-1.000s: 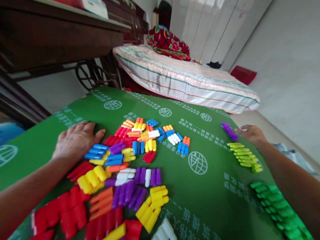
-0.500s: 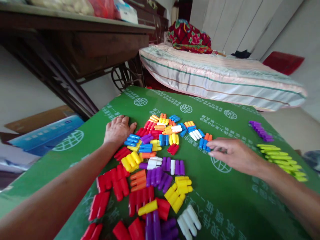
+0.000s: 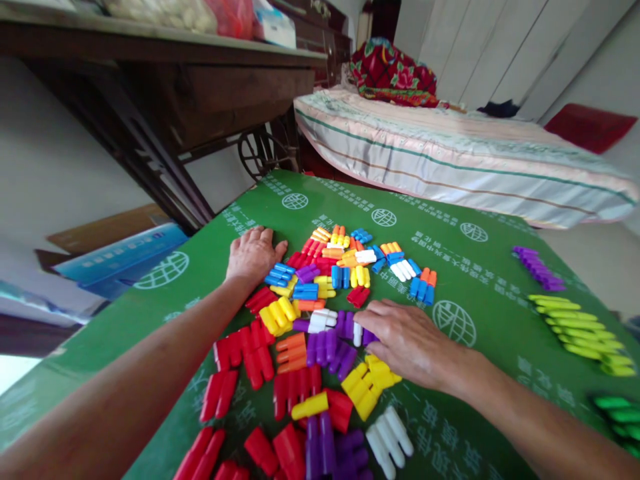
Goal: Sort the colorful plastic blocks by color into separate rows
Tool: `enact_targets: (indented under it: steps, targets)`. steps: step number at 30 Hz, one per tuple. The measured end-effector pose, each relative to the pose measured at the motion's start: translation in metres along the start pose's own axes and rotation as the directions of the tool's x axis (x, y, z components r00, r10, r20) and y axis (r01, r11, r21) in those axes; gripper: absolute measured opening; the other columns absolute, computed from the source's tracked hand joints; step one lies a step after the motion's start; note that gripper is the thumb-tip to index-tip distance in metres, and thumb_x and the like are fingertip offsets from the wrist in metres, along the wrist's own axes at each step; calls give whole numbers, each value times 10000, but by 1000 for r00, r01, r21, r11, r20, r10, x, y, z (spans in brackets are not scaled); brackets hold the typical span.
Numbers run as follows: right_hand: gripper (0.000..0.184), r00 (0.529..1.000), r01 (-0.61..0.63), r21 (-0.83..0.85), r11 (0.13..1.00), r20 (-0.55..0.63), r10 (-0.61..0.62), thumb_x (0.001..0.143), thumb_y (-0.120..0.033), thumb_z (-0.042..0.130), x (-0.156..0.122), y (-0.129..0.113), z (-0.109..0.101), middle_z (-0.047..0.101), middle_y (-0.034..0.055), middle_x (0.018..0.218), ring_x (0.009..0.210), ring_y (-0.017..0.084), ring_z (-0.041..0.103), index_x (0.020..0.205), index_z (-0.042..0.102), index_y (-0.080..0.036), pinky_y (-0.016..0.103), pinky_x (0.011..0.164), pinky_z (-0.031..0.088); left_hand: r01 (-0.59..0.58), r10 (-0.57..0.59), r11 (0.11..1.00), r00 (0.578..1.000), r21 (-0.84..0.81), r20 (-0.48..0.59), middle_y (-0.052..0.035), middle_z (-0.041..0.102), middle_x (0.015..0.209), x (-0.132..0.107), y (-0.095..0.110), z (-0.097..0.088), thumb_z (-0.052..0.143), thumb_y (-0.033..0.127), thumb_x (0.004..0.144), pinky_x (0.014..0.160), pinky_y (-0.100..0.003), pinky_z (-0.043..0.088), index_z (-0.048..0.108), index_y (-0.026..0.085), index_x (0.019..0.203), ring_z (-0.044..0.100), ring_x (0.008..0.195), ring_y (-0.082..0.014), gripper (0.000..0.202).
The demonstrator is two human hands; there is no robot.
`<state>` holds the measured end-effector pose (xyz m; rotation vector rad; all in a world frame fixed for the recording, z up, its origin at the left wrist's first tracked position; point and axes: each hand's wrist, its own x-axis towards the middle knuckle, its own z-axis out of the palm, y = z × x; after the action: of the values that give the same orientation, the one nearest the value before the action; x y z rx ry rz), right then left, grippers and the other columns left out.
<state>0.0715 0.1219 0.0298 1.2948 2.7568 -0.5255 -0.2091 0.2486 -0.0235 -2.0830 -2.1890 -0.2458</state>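
Note:
My left hand (image 3: 254, 255) lies flat on the green board (image 3: 320, 200), fingers stretched out, beside a blue plastic piece (image 3: 280, 274) made of joined rounded tubes like pen caps. My right hand (image 3: 413, 339) reaches over the middle of the spread. Its thumb and bent fingers are on either side of a purple piece (image 3: 369, 336), partly hidden by them, next to a single white piece (image 3: 357, 333). Below that hand lie yellow pieces (image 3: 369, 385). Red pieces (image 3: 253, 350), orange pieces (image 3: 291, 353) and more purple pieces (image 3: 321, 348) are spread nearer me.
Along the board's right side lie a purple row (image 3: 539, 268), a lime row (image 3: 580, 327) and dark green pieces (image 3: 620, 417). A wooden table (image 3: 200, 100) with an iron wheel stands at the left. Behind the board is a bed (image 3: 450, 147).
My right hand has moved left and nearer me, from the blue-and-orange pieces to the purple ones. My left hand stays on the board. The view has shifted slightly, bringing the dark green pieces in.

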Motion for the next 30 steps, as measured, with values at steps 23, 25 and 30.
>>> enact_targets:
  steps: [23,25,30]
  targets:
    - [114,989,-43,8,999,-142,44,824,-219,566,-12,13,11,593,41,916,907,192,553,929,594,-188,306,781,442,-30,28,999,998,37,61,-202,461,1391,10,-2,-7,225,527,897,1032,-503,343,482,85,1263,397,1296,-354,629]
    - [131,989,-46,14,999,-139,48,816,-214,578,-13,14,12,596,41,916,912,194,554,942,602,-186,305,784,445,-30,27,998,998,52,58,-198,458,1397,10,-3,-6,214,533,894,1031,-506,345,481,87,1268,392,1299,-357,639]
    - [221,984,-78,57,995,-157,86,806,-230,625,-20,16,9,613,49,942,937,203,566,1023,630,-184,320,796,462,-32,30,997,999,72,28,-189,481,1376,14,-7,-1,169,552,881,1008,-504,369,493,92,1261,417,1277,-356,678]
